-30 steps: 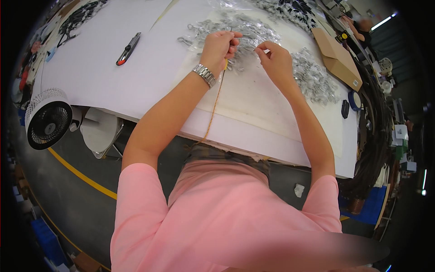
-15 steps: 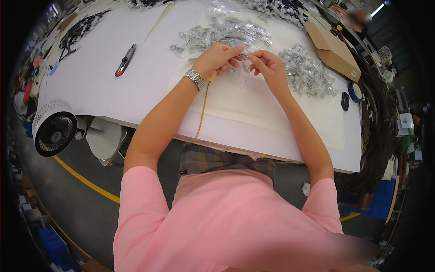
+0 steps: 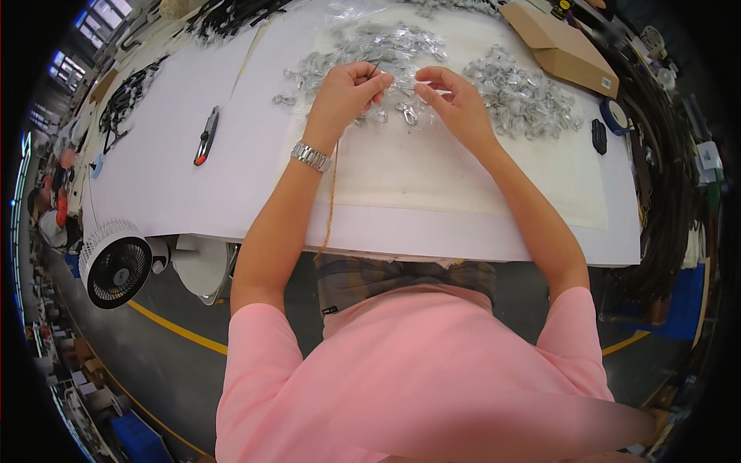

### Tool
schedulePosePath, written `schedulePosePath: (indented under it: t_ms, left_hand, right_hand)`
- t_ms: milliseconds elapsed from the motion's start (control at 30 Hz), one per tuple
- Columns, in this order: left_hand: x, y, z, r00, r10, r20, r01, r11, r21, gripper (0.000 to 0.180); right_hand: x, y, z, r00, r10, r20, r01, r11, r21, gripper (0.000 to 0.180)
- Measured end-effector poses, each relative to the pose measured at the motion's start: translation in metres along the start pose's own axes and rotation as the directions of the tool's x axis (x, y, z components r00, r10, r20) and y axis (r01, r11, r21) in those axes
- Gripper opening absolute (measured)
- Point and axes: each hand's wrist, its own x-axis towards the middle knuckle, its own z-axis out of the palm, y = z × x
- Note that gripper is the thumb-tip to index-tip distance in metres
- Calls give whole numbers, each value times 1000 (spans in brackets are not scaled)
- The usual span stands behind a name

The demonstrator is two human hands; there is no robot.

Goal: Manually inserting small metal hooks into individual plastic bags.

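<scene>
left hand point(image 3: 345, 92) pinching cord point(image 3: 333, 185), metal clips point(image 3: 525, 96) nearby

A: Bright, even light is falling on the white table point(image 3: 193, 193), and shadows are staying soft.

B: Light is glaring at the windows point(image 3: 65, 65) upper left. The fisheye is bending the table's edge, the corners are going black, and the pink shirt point(image 3: 417, 378) is blurring at the bottom.

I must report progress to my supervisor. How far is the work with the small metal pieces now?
Done: nothing finished can be told apart. In hand: the left hand pinches a brown cord hanging over the table edge; the right hand meets it above loose clips. Left: two big piles of bagged metal pieces remain.
</scene>
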Motion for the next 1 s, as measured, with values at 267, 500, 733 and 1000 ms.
schedulePosePath:
  t_ms: [267, 500, 733, 1000]
  left_hand:
    - [-7, 5, 18, 991, 50, 124, -58, 996, 65, 22]
    - [-11, 11, 16, 961, 70, 267, -84, 996, 40, 23]
    - [-12, 8, 17, 960, 67, 271, -97, 990, 99, 23]
    - [-13, 14, 15, 928, 60, 368, -93, 993, 74, 22]
  right_hand:
    - [2, 2, -19, 742, 288, 605, -582, 723, 371, 30]
    - [5, 14, -25, 660, 246, 710, -733, 418, 537, 28]
    - [3, 22, -31, 679, 268, 684, -727, 382, 571, 26]
    - [-12, -11, -28, 614, 322, 720, -770, 447, 456, 29]
